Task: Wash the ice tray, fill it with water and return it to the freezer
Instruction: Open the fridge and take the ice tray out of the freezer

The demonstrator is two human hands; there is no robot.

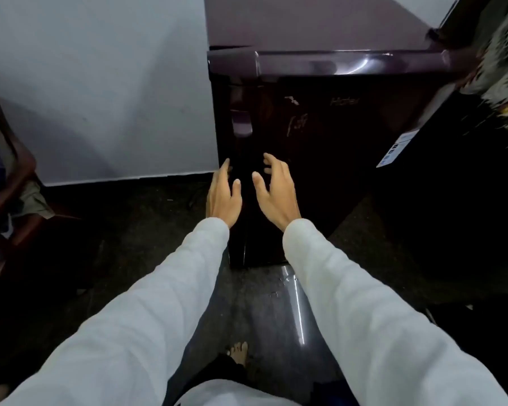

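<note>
Wall (94,83): pale and plain, filling the upper left and meeting the dark floor (123,235) behind the fridge's left side.
Fridge (335,159): a small, dark purple unit standing on the floor straight ahead of the person, with its door closed and its glossy top edge catching the light.
Sleeves (135,312): two long white sleeves are reaching forward from the bottom of the view toward the lower part of the fridge door.
Dark unit (452,200): standing just beside the fridge on the right, with a white sticker (399,148) on its near corner.
Chair (9,183): a brown wooden frame is showing at the left edge, well apart from the fridge.
Patterned cloth (505,65): hanging blurred at the upper right, above the dark unit.
Left hand (224,197): open, fingers straight and holding nothing, its fingertips reaching the left edge of the door; whether they are touching it cannot be told.
Right hand (276,194): open, fingers spread and loosely bent, holding nothing, hovering in front of the door just beside the left hand.
Door handle (242,126): a recessed grip near the door's left edge, above both hands.
Bare foot (239,351): standing on the floor between the two sleeves.
</note>
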